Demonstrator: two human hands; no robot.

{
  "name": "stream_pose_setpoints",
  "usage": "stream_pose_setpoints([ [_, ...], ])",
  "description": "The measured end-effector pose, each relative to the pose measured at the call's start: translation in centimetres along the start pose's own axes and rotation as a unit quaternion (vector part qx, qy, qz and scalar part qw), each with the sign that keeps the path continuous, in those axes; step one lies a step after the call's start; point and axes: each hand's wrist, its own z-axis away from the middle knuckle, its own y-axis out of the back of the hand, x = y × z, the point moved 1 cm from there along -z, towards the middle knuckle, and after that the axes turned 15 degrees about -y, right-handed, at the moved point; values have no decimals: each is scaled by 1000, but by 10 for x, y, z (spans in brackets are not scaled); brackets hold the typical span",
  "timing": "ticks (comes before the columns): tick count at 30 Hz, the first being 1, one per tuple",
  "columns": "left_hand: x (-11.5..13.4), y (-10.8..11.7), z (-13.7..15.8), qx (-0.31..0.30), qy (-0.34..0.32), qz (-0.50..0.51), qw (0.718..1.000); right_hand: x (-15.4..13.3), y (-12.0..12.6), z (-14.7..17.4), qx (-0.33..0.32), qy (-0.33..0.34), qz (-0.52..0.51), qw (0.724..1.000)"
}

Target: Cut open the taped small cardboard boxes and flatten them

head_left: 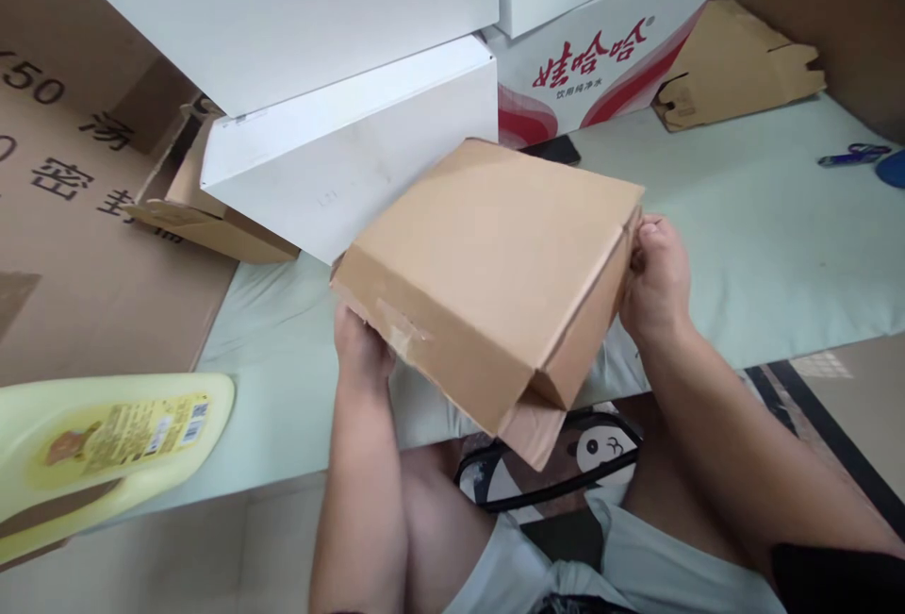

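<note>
Both hands are gripping a brown cardboard box [487, 246], holding it tilted above the front edge of the cloth-covered table [778, 246]: the left hand [362, 350] is clasping its lower left corner, the right hand [657, 279] is pinching its right edge. A loose flap [535, 430] is hanging past the table's front edge, so it could be catching there or folding wrongly if the box is being lowered carelessly. Uneven pressure from the hands could be creasing the thin walls, and a push toward the back could be knocking the white carton [368, 157].

The box is hiding its own underside and most of the left fingers; whether it is containing anything, I cannot tell. It is also partly covering a dark flat object [558, 150]. The yellow-green jug [127, 435] at the table's front left is running out of view.
</note>
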Motion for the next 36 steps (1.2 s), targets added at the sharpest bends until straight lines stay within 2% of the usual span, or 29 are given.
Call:
stream_pose_setpoints([
  [3, -2, -2, -7, -4, 3, 21, 1000, -10, -2, 1, 11, -29, -8, 999],
  [7, -1, 1, -5, -20, -8, 37, 999, -11, -2, 0, -40, -73, -30, 996],
  [9, 2, 0, -1, -27, -17, 27, 999, -13, 1, 3, -1, -32, -38, 999],
  [12, 8, -7, 6, -17, -47, 4, 999, -32, 13, 20, 65, 107, -45, 991],
  [13, 9, -11, 9, -8, -62, -2, 998, -43, 18, 29, 53, 150, -45, 986],
  [15, 10, -18, 14, 10, -104, -6, 995, -67, 28, 49, -41, 195, -32, 979],
  [16, 10, -21, 18, 16, -130, -4, 991, -77, 32, 58, -107, 201, 15, 974],
  [18, 8, -27, 25, 10, -178, 5, 984, -88, 36, 69, -161, 220, 119, 955],
  [21, 6, -32, 35, -33, -202, 9, 979, -76, 29, 62, -121, 249, 213, 937],
  [24, 5, -34, 41, -30, -207, 0, 978, -48, 11, 45, -115, 259, 185, 941],
  [26, 2, -34, 42, -18, -199, -4, 980, -33, 3, 37, -93, 237, 157, 954],
  [28, -3, -33, 43, -29, -190, -7, 981, -26, 0, 34, -34, 202, 152, 967],
  [31, -10, -32, 45, -49, -194, -10, 980, -24, 1, 34, 35, 171, 170, 970],
  [33, -11, -32, 45, -42, -192, -8, 980, -25, 2, 35, 23, 188, 149, 971],
  [36, -3, -31, 42, -28, -166, 20, 985, -25, 2, 34, -38, 204, 56, 977],
])
